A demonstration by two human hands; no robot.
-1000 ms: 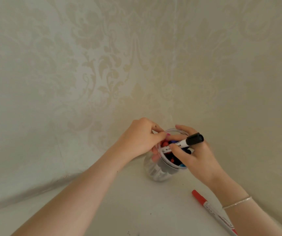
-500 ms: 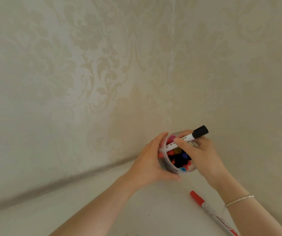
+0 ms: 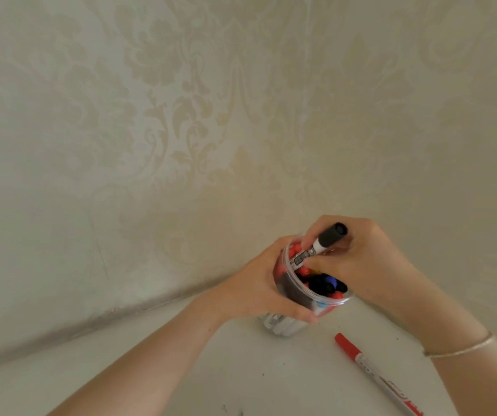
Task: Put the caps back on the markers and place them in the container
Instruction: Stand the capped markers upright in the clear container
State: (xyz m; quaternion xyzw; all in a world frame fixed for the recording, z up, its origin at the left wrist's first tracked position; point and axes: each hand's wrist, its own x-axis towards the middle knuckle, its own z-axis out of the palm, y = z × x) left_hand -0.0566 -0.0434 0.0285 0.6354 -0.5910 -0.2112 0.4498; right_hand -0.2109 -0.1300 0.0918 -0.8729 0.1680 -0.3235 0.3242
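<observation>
A clear plastic container (image 3: 329,302) stands on the white table near the wall, packed with several capped markers in red, black and blue. My left hand (image 3: 259,288) grips its left side, fingers wrapped round the wall. My right hand (image 3: 358,259) pinches a black-capped white marker (image 3: 320,244) that slants across the container's mouth, cap end up and to the right, lower end inside the rim. A red-capped marker (image 3: 370,370) lies on the table to the front right, apart from both hands.
Patterned beige wallpaper (image 3: 181,130) rises close behind and to the right of the container, forming a corner. The white table (image 3: 241,370) stretches toward me, with small dark specks near its front edge.
My left hand went from the container's mouth to gripping its side. My right hand turned the black-capped marker steeper and lowered its end into the container.
</observation>
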